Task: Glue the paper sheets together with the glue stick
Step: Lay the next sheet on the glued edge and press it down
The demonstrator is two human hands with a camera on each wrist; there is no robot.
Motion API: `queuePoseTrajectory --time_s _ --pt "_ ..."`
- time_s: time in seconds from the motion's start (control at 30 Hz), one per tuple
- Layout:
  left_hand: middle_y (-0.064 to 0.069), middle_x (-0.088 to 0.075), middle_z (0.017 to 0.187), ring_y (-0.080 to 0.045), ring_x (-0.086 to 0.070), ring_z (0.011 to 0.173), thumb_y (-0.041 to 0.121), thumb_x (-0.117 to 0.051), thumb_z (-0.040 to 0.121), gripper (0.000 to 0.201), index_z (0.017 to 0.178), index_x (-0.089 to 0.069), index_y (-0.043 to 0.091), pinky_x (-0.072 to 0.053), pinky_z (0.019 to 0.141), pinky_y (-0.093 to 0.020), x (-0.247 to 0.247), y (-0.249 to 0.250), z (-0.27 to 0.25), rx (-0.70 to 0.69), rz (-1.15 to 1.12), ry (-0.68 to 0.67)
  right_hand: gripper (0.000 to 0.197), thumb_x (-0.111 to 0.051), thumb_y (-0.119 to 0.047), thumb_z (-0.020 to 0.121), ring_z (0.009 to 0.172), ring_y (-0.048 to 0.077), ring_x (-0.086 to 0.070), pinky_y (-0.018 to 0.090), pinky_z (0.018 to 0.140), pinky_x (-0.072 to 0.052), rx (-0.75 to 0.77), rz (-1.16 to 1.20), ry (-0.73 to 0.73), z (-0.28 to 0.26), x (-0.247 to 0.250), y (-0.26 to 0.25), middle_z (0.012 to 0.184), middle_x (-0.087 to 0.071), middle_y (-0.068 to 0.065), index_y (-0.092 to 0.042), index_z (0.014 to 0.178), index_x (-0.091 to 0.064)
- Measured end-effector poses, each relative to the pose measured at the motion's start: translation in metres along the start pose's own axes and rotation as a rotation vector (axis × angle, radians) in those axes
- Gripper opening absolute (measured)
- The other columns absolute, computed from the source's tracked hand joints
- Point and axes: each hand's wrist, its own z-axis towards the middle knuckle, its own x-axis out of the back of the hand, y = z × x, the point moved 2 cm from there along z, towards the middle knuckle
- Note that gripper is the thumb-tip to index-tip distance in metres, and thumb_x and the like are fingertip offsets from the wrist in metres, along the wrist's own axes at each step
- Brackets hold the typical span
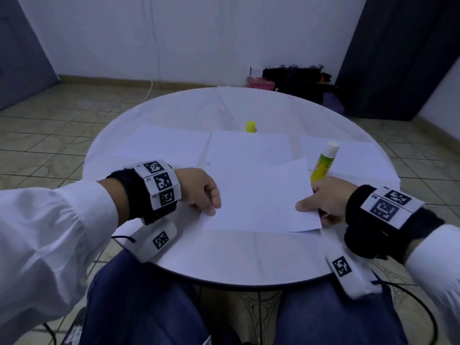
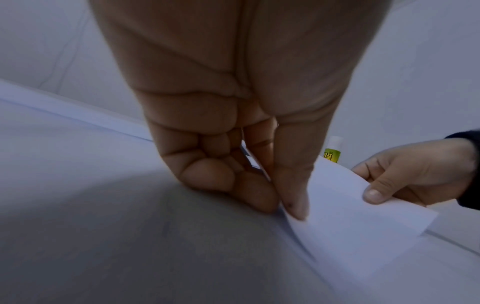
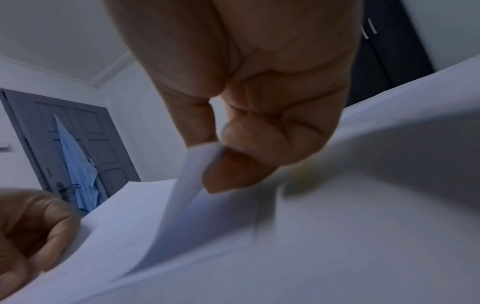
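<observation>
Glue stick (image 1: 323,162): yellow-green label, white tip exposed, cap off. Label print unreadable in head view; left wrist view shows black Korean characters on the yellow band, too small and partly hidden to read. The yellow cap (image 1: 250,126) stands upright at the far middle of the round white counter (image 1: 224,260), well apart from both hands. Wrist bands carry black-and-white square markers with small codes beside them, blurred, can't read reliably. Right hand (image 1: 326,200) has the glue stick's lower end tucked in its curled fingers, stick pointing up and away, and at the same time pinches the right edge of the top paper sheet (image 1: 261,195) between thumb and fingers. Right wrist view confirms it: the sheet's edge curls up between thumb and index. Left hand (image 1: 202,192) pinches the left edge of the same sheet, thumb on top, fingers curled beneath; clear in the left wrist view. So both hands are closed in pinch grips on one sheet, which is lifted slightly off a second sheet lying flat under it at the near middle of the counter. More sheets flat on the counter: a left sheet (image 1: 161,145) beyond the left hand, a middle sheet (image 1: 249,148) just behind the held one, a right sheet (image 1: 353,155) behind the glue stick. Whether any of those are stacks, can't tell. Beyond the counter: tiled floor, dark bags (image 1: 298,78) against the wall.
</observation>
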Motion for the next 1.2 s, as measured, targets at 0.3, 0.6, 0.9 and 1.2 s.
queuePoseTrajectory --time_s 0.3,0.6,0.9,1.2 --pt "0.013 -0.057 0.059 -0.004 -0.052 0.055 0.015 -0.079 0.077 0.017 0.077 -0.067 0.028 -0.039 0.051 -0.006 0.0 -0.003 -0.001 -0.013 0.006 0.009 0.031 -0.076 0.005 0.071 0.054 0.025 -0.047 0.027 0.049 -0.037 -0.027 -0.024 -0.091 0.007 -0.001 0.005 0.074 -0.062 0.019 0.001 0.098 -0.062" --pt "0.013 -0.056 0.065 0.006 -0.049 0.051 0.021 -0.079 0.076 0.016 0.082 -0.066 0.029 -0.035 0.048 -0.001 0.002 -0.007 -0.005 -0.019 0.061 0.042 0.031 -0.079 0.004 0.067 0.06 0.028 -0.052 0.03 0.052 -0.045 -0.017 -0.066 -0.051 0.017 -0.004 0.005 0.077 -0.06 0.02 -0.002 0.088 -0.057" --pt "0.013 -0.055 0.065 0.001 -0.049 0.06 0.026 -0.08 0.075 0.017 0.081 -0.066 0.032 -0.035 0.056 -0.011 0.003 -0.008 -0.007 -0.01 0.08 0.018 0.039 -0.081 0.002 0.064 0.068 0.033 -0.054 0.039 0.065 -0.044 -0.012 -0.069 -0.059 0.022 -0.004 0.007 0.077 -0.06 0.023 -0.004 0.092 -0.055" --pt "0.015 -0.053 0.06 0.002 -0.047 0.058 0.027 -0.081 0.074 0.017 0.079 -0.066 0.033 -0.035 0.058 -0.014 0.003 -0.009 -0.009 -0.014 0.102 0.013 0.039 -0.081 0.002 0.064 0.066 0.032 -0.054 0.036 0.059 -0.046 -0.012 -0.088 -0.063 0.022 -0.004 0.008 0.076 -0.06 0.024 -0.001 0.094 -0.056"
